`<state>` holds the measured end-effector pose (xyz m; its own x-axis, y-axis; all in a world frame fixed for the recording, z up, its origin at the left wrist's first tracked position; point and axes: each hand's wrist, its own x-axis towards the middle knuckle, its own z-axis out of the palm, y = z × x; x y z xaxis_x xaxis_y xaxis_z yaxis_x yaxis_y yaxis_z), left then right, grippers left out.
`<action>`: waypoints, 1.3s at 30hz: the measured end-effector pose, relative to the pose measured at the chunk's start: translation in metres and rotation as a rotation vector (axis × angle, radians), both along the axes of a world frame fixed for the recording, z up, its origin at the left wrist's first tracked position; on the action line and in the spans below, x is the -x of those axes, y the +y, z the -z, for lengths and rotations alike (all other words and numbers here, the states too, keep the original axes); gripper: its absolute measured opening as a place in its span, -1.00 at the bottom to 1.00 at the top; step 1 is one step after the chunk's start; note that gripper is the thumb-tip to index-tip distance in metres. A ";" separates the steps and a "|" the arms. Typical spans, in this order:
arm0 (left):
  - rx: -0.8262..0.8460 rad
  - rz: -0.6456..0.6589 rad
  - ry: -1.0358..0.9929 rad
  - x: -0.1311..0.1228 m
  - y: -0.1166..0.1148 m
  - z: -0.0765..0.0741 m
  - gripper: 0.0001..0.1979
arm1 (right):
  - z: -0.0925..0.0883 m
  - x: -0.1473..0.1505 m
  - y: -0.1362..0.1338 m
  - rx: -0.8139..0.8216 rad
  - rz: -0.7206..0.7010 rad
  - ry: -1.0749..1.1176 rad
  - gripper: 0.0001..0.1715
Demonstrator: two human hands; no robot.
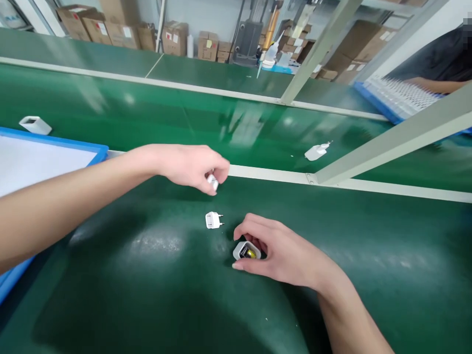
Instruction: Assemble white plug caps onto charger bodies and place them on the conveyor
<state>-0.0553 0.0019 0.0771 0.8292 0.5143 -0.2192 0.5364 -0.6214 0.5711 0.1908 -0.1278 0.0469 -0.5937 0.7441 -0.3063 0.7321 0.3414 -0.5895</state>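
My left hand (191, 167) reaches across the green work surface (147, 275) and pinches a small white plastic part (213, 182) between its fingertips. Just below it a white plug cap with two pins (213, 220) lies loose on the surface. My right hand (280, 250) rests on the surface and grips a white charger housing (246, 251), its open end showing yellow and dark components inside.
A blue-rimmed white tray (47, 157) sits at the left. A white housing (35, 125) and a white plug piece (316, 151) lie on the green belt beyond a metal rail (368, 184). A co-worker's arm (435, 84) rests on a blue tray (398, 98) at far right. Cardboard boxes line the back.
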 end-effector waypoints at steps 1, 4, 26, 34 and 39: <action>0.041 -0.038 -0.145 -0.005 0.000 0.001 -0.81 | 0.002 -0.002 0.001 -0.028 0.002 0.031 -0.66; 0.202 -0.165 -0.599 -0.028 -0.005 0.015 -0.74 | 0.012 -0.010 0.007 -0.192 0.095 0.106 -0.67; 0.814 -0.128 -0.803 -0.061 -0.011 0.094 -0.61 | 0.057 -0.007 0.030 -0.448 0.559 0.480 -0.73; 0.837 -0.011 -0.828 -0.063 -0.017 0.095 -0.41 | 0.062 -0.011 0.032 -0.443 0.693 0.578 -0.87; 0.680 -0.066 -0.748 -0.071 -0.025 0.095 -0.39 | 0.067 -0.011 0.033 -0.446 0.785 0.658 -0.78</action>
<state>0.0158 -0.0233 -0.0175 0.8480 0.5236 0.0820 -0.0830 -0.0216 0.9963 0.2018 -0.0945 -0.0197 0.1413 0.9487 0.2829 0.4279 0.1992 -0.8816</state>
